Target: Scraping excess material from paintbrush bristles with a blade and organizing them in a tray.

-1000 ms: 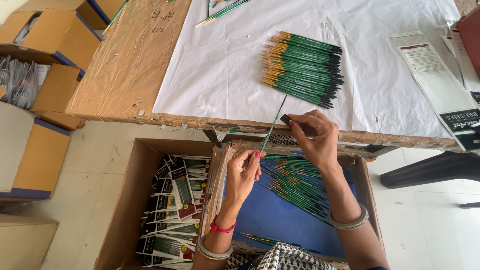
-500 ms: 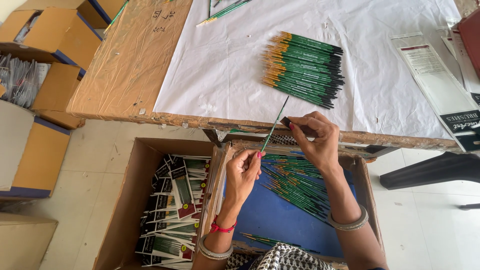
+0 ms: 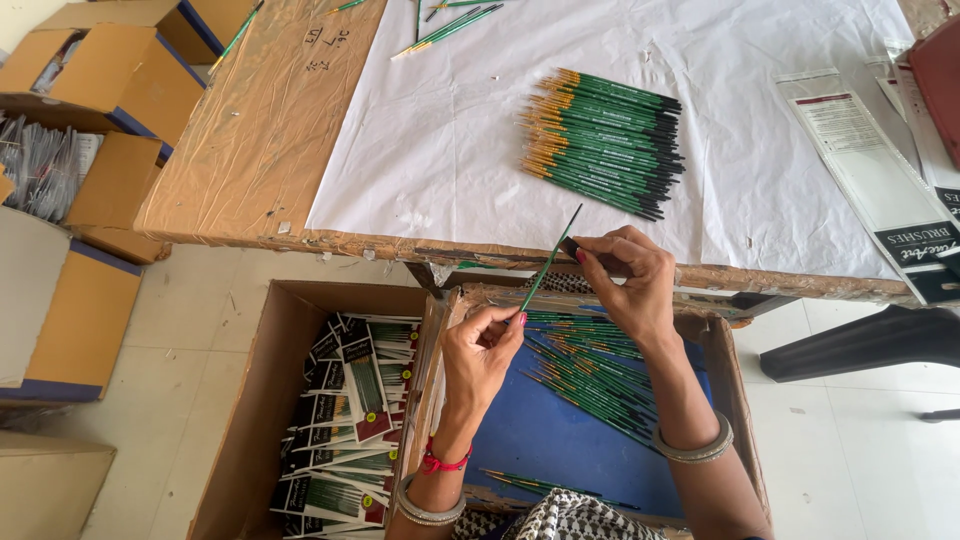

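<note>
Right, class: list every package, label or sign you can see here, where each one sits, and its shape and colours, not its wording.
Flat clear sleeve: right side of the white table cover, long, white insert with dark red and black bands.
Packed brush sleeves: in the brown floor box at lower left, narrow, black, white, green and red.
Handwritten marks: on the brown table covering, upper left, small and dark.

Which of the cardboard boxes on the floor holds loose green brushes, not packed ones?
The brown cardboard box with the blue bottom, under both hands, holds loose green brushes. The box to its left holds packaged brush sets.
</note>
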